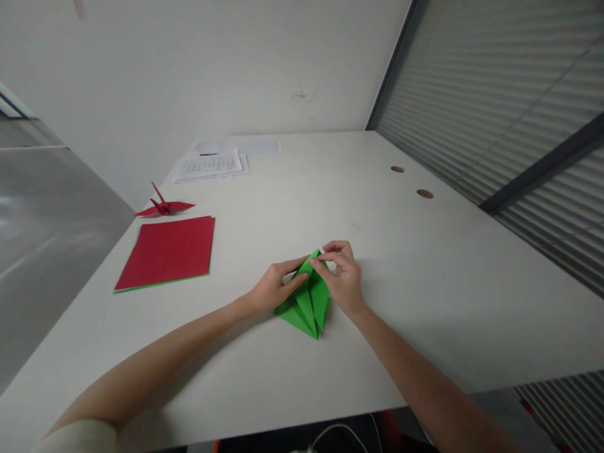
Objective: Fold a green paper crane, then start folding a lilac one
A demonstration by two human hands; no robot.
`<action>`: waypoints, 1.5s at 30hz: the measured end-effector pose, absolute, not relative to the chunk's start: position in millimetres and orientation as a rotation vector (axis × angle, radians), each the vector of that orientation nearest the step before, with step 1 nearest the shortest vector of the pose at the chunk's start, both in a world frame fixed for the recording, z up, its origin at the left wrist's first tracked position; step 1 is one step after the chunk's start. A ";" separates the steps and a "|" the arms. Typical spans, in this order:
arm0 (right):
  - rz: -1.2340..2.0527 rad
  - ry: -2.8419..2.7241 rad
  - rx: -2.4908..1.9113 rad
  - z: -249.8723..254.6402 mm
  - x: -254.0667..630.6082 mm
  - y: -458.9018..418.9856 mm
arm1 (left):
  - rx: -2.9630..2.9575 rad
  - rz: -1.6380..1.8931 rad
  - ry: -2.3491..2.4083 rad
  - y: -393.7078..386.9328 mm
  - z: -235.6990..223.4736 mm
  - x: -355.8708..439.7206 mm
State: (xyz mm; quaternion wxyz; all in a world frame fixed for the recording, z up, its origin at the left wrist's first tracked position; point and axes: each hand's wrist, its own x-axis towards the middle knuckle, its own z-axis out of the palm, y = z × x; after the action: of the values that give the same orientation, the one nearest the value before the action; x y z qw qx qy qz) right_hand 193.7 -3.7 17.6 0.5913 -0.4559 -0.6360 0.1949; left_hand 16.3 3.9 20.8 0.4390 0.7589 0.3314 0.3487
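A green sheet of origami paper point(306, 305), folded into a pointed shape with several creased flaps, lies on the white table. My left hand point(278, 286) grips its left side, thumb on top and fingers behind the far part. At the far tip, my right hand point(343, 277) pinches the paper's upper right edge between thumb and index finger. One point of the fold faces me, below both hands. Parts of the paper's far end are covered by the fingers.
A stack of red paper point(167, 251) with a green sheet beneath lies at left. Behind it stands a red folded crane point(165, 206). Written sheets point(210, 165) lie at the back left. Two round holes point(425, 194) pierce the table point(448, 302) near the blinds point(495, 94).
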 end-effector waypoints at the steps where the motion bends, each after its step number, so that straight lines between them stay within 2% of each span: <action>1: 0.476 -1.485 -1.049 18.2 192.9 -4.6 | 1.906 0.866 0.830 3.2 21.2 16.6; 14: 0.443 -1.438 -1.023 27.7 198.0 -5.5 | 1.994 0.748 0.813 -0.9 32.5 15.1; 24: 0.869 -1.341 -0.945 32.5 199.1 -5.9 | 1.947 0.767 0.840 -0.8 32.4 16.3; 35: 0.853 -1.341 -0.952 35.1 202.1 -4.7 | 1.852 0.647 0.826 1.1 19.1 13.1; 40: 0.887 -1.401 -1.074 35.0 205.1 -4.8 | 1.775 0.906 1.090 11.7 10.3 11.4; 45: 1.080 -1.510 -1.349 19.5 205.5 -1.8 | 1.725 1.064 1.251 15.2 5.6 11.9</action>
State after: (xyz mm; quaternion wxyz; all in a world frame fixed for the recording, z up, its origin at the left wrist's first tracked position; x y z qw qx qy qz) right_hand 205.5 -1.8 19.5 0.4110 -0.5358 -0.6000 0.4289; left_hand 11.9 15.2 5.6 0.3709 0.6726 0.4876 0.4149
